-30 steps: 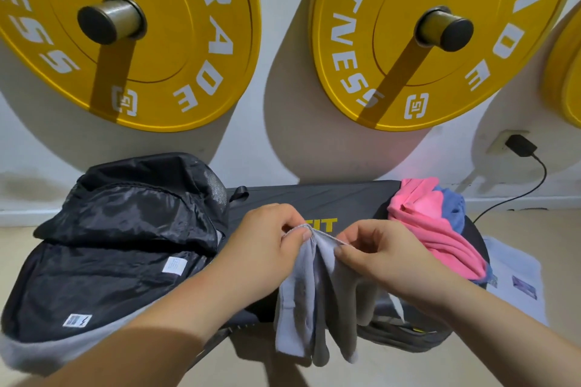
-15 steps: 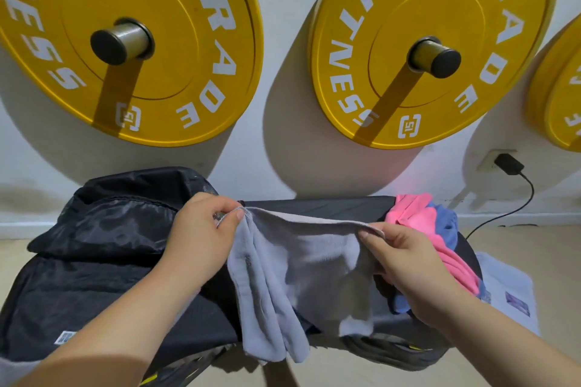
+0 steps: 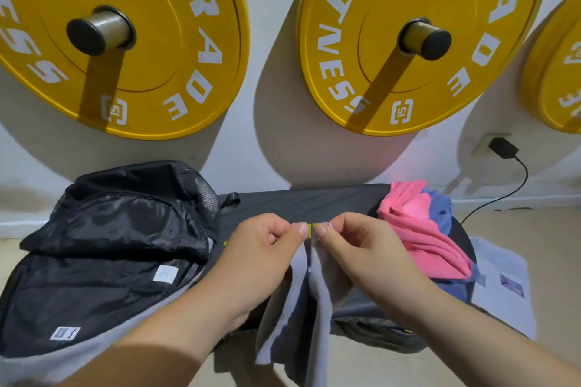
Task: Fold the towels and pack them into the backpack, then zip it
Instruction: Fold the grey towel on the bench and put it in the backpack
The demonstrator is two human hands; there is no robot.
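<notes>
Left hand (image 3: 264, 248) and right hand (image 3: 355, 248), close together, pinch the top edge of the grey towel (image 3: 317, 308), which hangs over the desk (image 3: 308, 201) front. Backpack (image 3: 110, 245) lies left, pink towel (image 3: 421, 229) right.

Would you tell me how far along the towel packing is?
Done: no towel visibly packed. In hand: left hand and right hand pinch the grey towel at its top, mid-fold. Remaining: pink towel and blue towel lie crumpled; backpack lies open, unzipped.

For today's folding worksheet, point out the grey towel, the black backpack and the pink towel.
grey towel (image 3: 320, 298): head view, on its hanging fold, mid-length.
black backpack (image 3: 94, 292): head view, on its dark lower panel.
pink towel (image 3: 418, 229): head view, on its crumpled middle.
</notes>
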